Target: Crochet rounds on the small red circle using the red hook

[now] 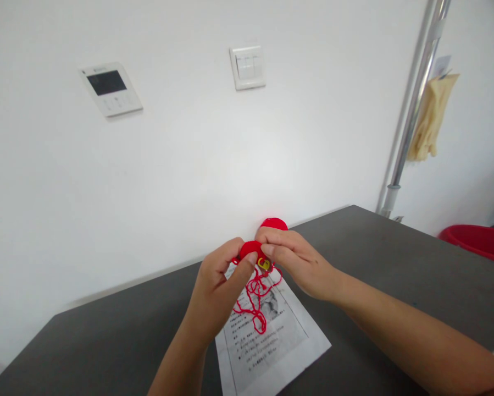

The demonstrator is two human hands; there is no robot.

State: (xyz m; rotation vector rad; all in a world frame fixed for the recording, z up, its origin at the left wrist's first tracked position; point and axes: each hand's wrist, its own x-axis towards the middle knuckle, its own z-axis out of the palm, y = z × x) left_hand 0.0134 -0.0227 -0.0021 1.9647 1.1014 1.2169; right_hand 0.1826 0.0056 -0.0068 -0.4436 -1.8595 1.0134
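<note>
Risks first: loose red yarn [255,300] hangs in a tangled bunch of loops under the work, so it could likely knot tighter or snag on a finger if pulled. The yellow stitch marker [264,264] is small and sits right at the fingertips; it could probably pop off and drop onto the sheet. The pinch is fingertip-only on a soft piece, so a slip looks possible. Left hand [216,280]: its grip is closed, thumb and fingers clamped on the left side of the red crochet piece [250,248]. Right hand [296,258]: its grip is also clamped on that piece's right edge, just above the marker. The piece is held up in the air, centre of view, above the far end of a printed instruction sheet [271,346] lying on the bench [395,258]. The piece looks soft, fuzzy and roundish; the yarn is thin and curly. The marker looks like hard plastic. The sheet is flat white paper with black print and a grey picture. The bench is dark grey, matte and smooth. A second red round piece [273,223] sits just beyond the right hand, mostly hidden. On the far right is a red basin [477,241] with a glossy rim.
</note>
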